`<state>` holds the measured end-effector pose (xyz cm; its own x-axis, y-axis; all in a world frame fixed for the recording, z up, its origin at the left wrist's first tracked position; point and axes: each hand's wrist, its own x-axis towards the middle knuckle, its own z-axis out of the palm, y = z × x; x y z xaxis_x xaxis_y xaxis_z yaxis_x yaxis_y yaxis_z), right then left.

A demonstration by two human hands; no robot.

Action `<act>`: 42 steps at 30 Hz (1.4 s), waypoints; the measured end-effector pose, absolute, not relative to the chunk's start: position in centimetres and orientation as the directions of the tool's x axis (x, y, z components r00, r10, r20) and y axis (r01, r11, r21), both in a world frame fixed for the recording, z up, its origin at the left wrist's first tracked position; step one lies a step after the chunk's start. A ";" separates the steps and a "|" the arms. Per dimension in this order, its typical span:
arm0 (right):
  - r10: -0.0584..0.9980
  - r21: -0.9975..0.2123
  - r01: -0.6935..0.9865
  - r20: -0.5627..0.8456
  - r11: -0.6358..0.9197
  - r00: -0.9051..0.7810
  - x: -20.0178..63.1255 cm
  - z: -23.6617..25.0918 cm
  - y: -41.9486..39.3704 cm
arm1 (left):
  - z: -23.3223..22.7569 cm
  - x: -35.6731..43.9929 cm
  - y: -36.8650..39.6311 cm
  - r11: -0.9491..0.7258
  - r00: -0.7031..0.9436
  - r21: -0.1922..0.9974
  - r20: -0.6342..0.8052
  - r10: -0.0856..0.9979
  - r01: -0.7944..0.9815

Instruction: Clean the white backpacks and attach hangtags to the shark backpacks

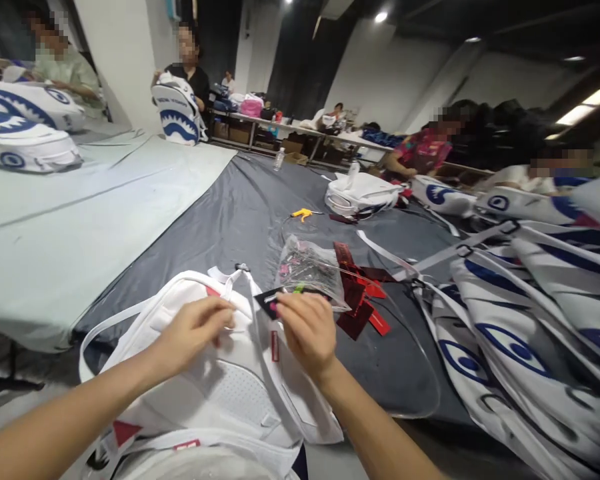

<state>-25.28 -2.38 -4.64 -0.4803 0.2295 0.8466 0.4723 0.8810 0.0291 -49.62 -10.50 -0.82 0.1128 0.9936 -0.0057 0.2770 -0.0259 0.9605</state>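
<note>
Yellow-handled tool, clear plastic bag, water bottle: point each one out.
yellow-handled tool [301, 214], head view, on its yellow handle.
clear plastic bag [311, 269], head view, on the middle of the bag.
water bottle [279, 159], head view, on its body.

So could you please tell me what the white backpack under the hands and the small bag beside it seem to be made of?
The backpack looks like smooth white synthetic leather, judging by its soft sheen; the back panel shows a perforated, mesh-like texture. The bag looks like thin clear plastic film: it is see-through, crinkled and glossy. Neither can be confirmed from here.
</note>
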 end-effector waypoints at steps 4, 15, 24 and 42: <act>0.126 0.020 0.220 0.768 0.975 -0.627 -28.7 -2.7 -5.9 | -1.7 -49.0 -10.5 0.032 0.174 0.982 -0.065 0.983 0.185; 0.485 -0.163 0.509 0.635 0.845 -0.602 -31.4 -0.5 -6.0 | -6.1 -54.6 -13.8 -0.433 0.163 0.249 0.679 0.716 0.866; 0.662 -0.293 0.644 -0.049 0.706 -0.748 -35.7 -2.7 -5.5 | -10.2 -58.0 -14.6 -0.465 0.183 0.245 0.692 0.698 0.851; 0.584 0.119 0.595 -0.412 0.795 -0.699 -41.0 -1.2 -5.9 | -11.0 -58.2 -14.9 -0.251 -0.106 0.490 0.591 0.800 0.835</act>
<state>-40.97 -5.87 -1.15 -0.6989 0.5845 -0.4122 0.5947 0.7951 0.1190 -58.22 -14.86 -11.03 -0.1064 0.7996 0.5911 0.8351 -0.2508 0.4896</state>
